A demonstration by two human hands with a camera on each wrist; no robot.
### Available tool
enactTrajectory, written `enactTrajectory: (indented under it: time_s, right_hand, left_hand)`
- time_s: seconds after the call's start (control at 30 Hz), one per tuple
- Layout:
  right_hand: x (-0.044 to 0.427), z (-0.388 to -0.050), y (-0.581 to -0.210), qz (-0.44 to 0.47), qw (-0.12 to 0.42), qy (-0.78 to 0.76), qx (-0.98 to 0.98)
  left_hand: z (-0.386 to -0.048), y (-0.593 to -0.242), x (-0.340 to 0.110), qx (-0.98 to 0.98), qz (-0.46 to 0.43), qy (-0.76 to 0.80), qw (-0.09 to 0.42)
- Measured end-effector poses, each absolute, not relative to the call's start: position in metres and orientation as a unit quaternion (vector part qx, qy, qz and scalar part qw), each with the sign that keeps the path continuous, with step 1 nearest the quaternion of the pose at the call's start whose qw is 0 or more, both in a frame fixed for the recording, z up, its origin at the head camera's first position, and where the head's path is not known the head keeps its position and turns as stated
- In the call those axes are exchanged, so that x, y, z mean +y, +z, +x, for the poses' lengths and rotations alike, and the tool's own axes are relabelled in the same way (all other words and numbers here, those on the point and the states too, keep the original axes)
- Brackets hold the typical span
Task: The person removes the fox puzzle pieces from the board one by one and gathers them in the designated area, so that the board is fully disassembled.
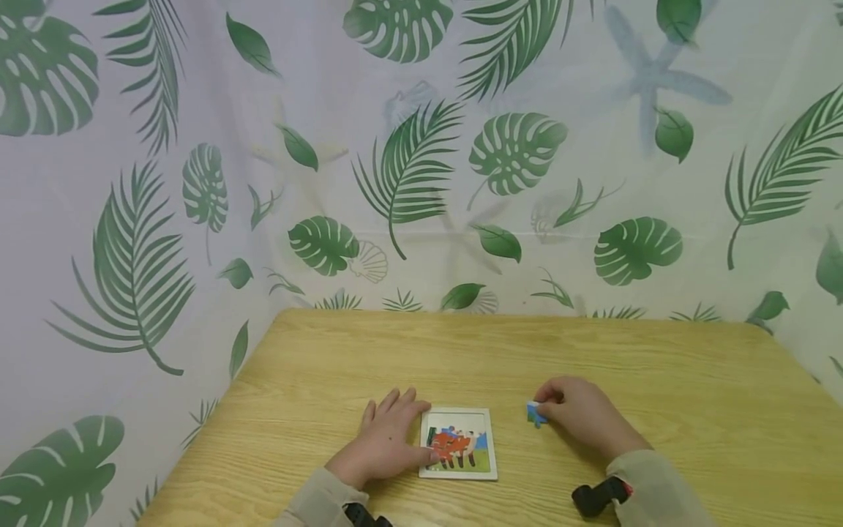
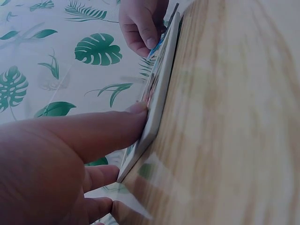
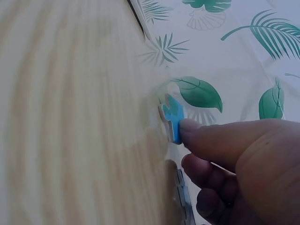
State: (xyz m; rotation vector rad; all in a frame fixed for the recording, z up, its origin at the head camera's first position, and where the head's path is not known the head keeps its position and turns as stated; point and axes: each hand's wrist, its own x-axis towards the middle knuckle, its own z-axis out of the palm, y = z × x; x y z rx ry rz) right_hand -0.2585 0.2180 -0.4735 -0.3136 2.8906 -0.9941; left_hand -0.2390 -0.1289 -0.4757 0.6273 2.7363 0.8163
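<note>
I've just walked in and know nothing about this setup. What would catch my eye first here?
Probably the leaf-printed backdrop, its bold green pattern rising behind the wooden table. Next, the small white-framed picture puzzle on the table, with the left hand at its left edge. To its right, the right hand pinches a blue-and-green puzzle piece.

Head view: from above, facing forward and down over desk (image 1: 500,359) and leaf-print backdrop (image 1: 421,168). Left wrist view: close, low, rolled sideways along puzzle frame (image 2: 161,98). Right wrist view: close, rolled sideways, toward blue piece (image 3: 175,121) (both also in head view).
</note>
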Motion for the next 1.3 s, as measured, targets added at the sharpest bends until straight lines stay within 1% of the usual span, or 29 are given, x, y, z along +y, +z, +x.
enactTrajectory:
  time_s: [0.83, 1.3]
  right_hand:
    - [0.2148, -0.2537, -0.4725, -0.121, 0.028, -0.316, 0.941]
    - [0.2093, -0.2573, -0.4763, -0.123, -0.015, -0.328, 0.936]
  left_hand:
    - [-0.238, -0.476, -0.1294, 0.928, 0.216, 0.283, 0.109]
    - [-0.2379, -0.4745, -0.1296, 0.927, 0.215, 0.284, 0.114]
